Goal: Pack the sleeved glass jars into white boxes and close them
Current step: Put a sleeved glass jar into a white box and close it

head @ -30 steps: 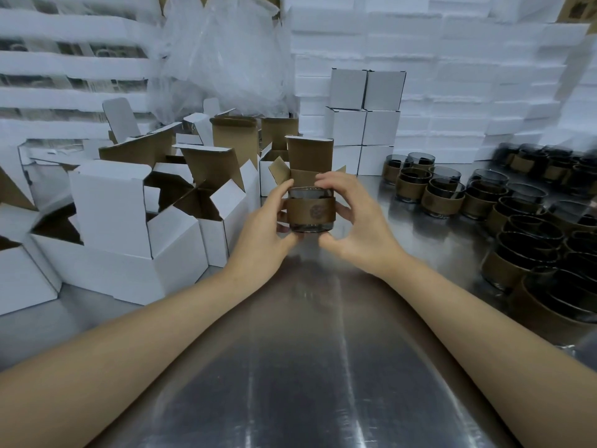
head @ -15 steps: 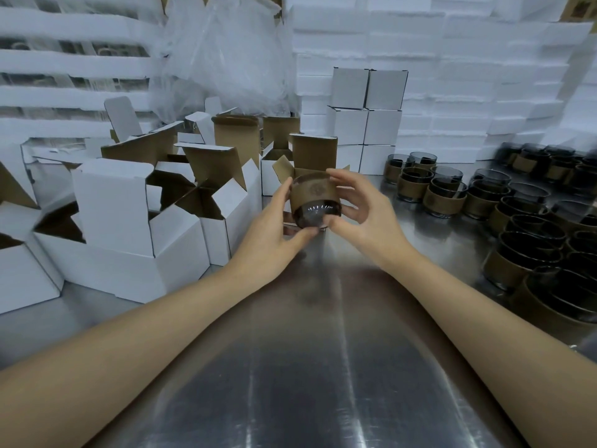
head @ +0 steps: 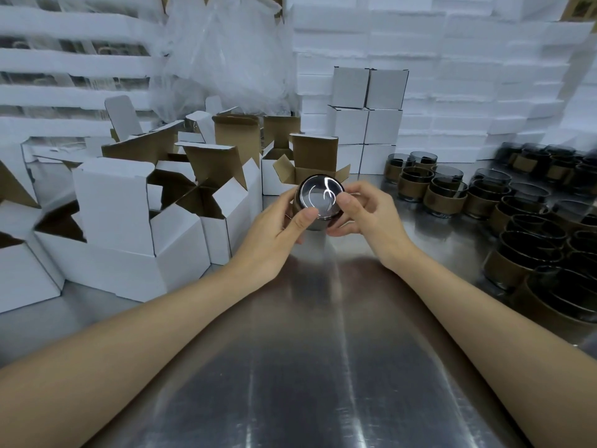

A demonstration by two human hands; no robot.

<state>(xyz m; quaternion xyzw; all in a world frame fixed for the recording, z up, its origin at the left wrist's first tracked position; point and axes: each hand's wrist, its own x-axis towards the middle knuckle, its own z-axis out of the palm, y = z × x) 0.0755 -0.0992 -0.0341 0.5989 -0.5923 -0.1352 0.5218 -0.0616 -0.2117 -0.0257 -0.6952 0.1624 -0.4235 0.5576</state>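
Observation:
A sleeved glass jar [head: 319,197] is held between both hands above the metal table, tipped so its shiny round base faces me. My left hand [head: 281,226] grips its left side with the thumb across the front. My right hand [head: 361,211] pinches its right side. Just behind the jar stands an open white box [head: 315,163] with brown inner flaps raised. Several more sleeved jars [head: 445,195] stand upright at the right.
Several open white boxes [head: 135,221] crowd the left side of the steel table [head: 323,367]. A stack of closed white boxes [head: 366,114] stands at the back centre. White foam slabs [head: 468,76] and a plastic bag [head: 223,56] wall the rear.
The jar was upright between my hands, then tipped forward; now its base faces me fully. Both hands stayed near the open box.

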